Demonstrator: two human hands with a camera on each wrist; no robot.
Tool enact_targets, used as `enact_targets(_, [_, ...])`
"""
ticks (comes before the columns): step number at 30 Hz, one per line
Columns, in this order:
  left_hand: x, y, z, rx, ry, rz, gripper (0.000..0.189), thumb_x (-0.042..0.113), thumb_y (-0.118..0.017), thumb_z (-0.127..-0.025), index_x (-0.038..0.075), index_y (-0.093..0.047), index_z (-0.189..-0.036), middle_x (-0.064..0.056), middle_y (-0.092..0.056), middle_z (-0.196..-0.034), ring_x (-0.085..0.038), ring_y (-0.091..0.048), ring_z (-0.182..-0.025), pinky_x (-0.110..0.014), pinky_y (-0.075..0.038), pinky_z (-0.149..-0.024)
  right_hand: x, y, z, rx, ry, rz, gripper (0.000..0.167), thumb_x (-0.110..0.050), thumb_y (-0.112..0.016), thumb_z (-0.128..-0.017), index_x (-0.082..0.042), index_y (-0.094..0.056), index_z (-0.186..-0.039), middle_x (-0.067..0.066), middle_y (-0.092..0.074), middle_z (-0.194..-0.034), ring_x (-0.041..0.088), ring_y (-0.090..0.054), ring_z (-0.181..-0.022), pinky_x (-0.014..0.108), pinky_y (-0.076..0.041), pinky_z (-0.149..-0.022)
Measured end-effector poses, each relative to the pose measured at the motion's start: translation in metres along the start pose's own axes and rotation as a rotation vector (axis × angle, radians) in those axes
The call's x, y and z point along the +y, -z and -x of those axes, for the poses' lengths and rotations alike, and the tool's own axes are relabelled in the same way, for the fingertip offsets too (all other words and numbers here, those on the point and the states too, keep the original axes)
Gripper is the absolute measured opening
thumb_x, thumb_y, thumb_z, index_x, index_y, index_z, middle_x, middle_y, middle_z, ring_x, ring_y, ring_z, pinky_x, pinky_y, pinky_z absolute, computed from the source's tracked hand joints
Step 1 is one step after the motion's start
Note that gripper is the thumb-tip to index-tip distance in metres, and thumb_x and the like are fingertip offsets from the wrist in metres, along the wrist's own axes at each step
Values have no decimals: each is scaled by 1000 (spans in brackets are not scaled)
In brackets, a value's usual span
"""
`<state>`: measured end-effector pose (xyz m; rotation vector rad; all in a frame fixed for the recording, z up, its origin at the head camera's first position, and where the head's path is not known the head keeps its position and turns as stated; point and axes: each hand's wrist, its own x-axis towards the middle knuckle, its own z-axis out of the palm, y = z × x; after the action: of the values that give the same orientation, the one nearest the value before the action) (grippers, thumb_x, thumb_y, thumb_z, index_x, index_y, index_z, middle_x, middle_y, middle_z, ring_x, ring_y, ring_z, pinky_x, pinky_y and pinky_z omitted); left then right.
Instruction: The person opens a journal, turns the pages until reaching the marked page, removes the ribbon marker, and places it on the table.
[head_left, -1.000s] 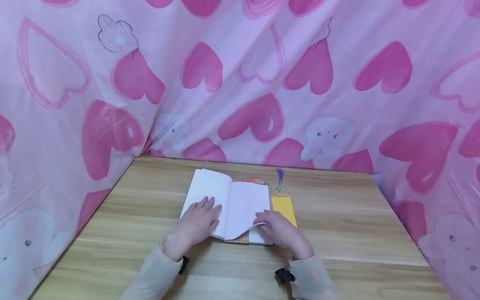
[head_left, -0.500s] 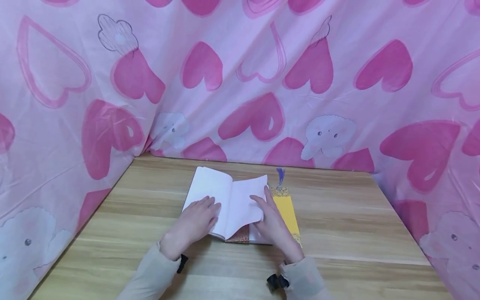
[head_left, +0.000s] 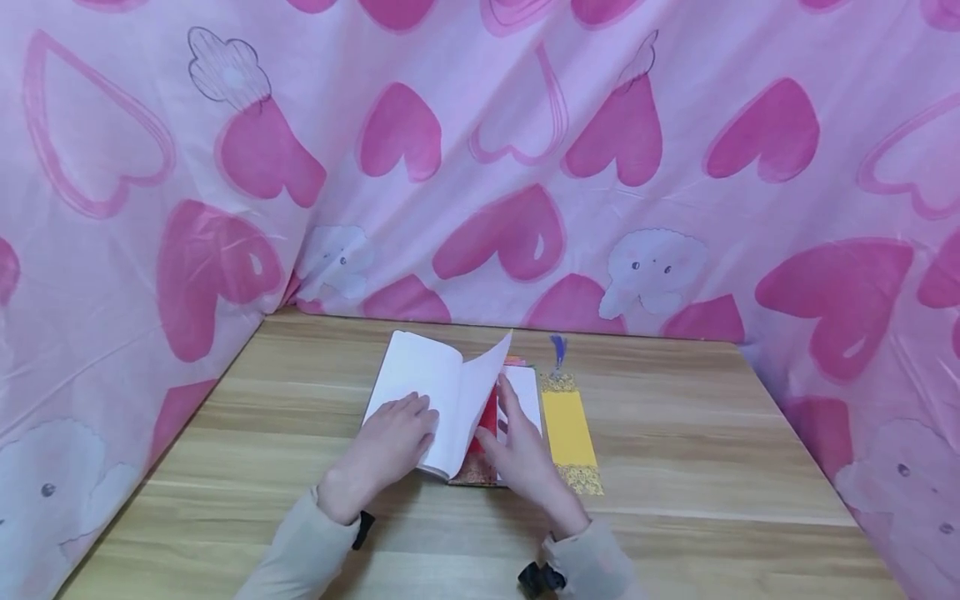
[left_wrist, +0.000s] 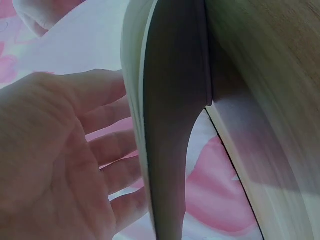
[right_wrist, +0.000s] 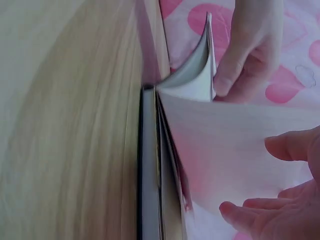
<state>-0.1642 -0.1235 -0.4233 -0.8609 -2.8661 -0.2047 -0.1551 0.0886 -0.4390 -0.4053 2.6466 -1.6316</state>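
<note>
The notebook (head_left: pixel 423 362) lies open on the wooden table (head_left: pixel 712 458); the left hand (head_left: pixel 397 433) rests, fingers straight, on its left side; the right hand (head_left: pixel 521 450), fingers apart, perhaps touches a raised page (head_left: pixel 474 396).

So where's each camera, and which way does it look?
Head: on the person's head, looking forward and down at the open notebook; left hand, right hand and sleeves show.
Left wrist: worn there, facing the notebook's shadowed side; left hand near, right hand partly beyond.
Right wrist: worn there, facing the lifted page; right hand near, left hand beyond.
Shared: both wrist views show the notebook and wooden table.
</note>
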Motion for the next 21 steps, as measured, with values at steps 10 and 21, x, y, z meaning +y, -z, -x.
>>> enact_targets(10, [5,7,4,81,-25,-32,17,19,-70,-90,7,-71,-102,-9,-68,-103,-29,-63,-105,-46,-50,-89,-12,-19,9,-119,40,-1,72,-8,-53,-99,-16,-13,-158,2,-28,-159,21,-44,-131,38,-44,-101])
enact_targets(21, [19,26,4,248,-78,37,24,22,-67,-93,7,-68,-111,-3,-66,-80,-18,-62,-68,-36,-54,-64,-18,-31,16,-198,75,52,69,-9,-54,-100,-28,-20,-157,-9,-28,-157,11,-30,-141,41,-34,-109])
